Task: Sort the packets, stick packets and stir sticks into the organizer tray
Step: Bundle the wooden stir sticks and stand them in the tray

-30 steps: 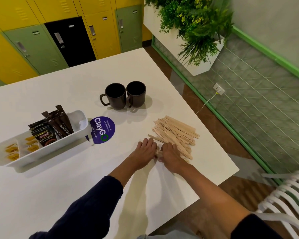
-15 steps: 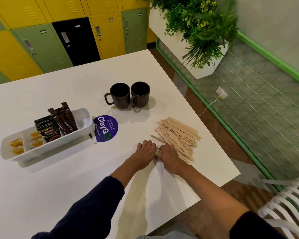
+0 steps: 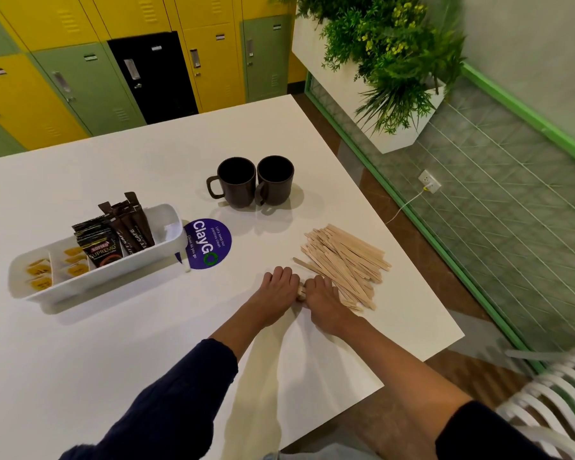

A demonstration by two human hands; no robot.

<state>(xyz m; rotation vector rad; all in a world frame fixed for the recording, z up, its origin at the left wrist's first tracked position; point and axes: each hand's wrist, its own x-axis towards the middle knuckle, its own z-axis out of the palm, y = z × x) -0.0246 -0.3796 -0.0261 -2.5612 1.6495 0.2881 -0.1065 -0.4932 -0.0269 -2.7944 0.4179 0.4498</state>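
White tabletop [image 3: 113, 346]: left grip [image 3: 279, 287] and right grip [image 3: 323, 295] clasp a stir-stick bundle [image 3: 300, 292] between them; square ends before lifting.

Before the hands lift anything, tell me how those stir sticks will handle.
The stir sticks look thin, flat and stiff: probably light, unlikely to roll. Loosely piled, they will likely slide apart, so the few held between left hand and right hand may fan out.

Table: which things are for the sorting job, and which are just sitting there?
For the job: stir sticks, stick packets, dark packets, yellow packets, organizer tray, left hand and right hand gripping some sticks.
Just lying about: two mugs, purple sticker, planter, white chair.
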